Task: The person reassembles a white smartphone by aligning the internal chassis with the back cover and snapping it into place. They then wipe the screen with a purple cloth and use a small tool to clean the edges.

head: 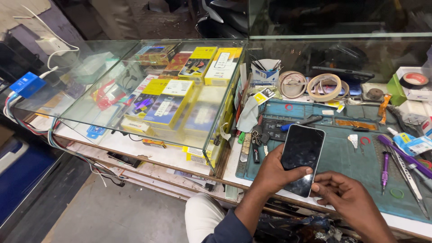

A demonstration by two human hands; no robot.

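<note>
Two hands are being used at the desk's near edge: a black smartphone (302, 157) is being clamped in the left hand (275, 173) grip, while its lower end is being pinched by the right hand (344, 198) over the green work mat (346, 157), seemingly for steadiness.

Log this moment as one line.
left hand: grips phone | right hand: fingertips at its bottom edge | phone: dark screen up, above teal mat | tweezers: on mat

I see a phone repair shop. Left of the blue work mat (346, 157) stands a glass case (135, 90) of boxed accessories; behind the mat lie tape rolls (324, 86), and at its right edge screwdrivers (386, 168) and tweezers (407, 173).
</note>
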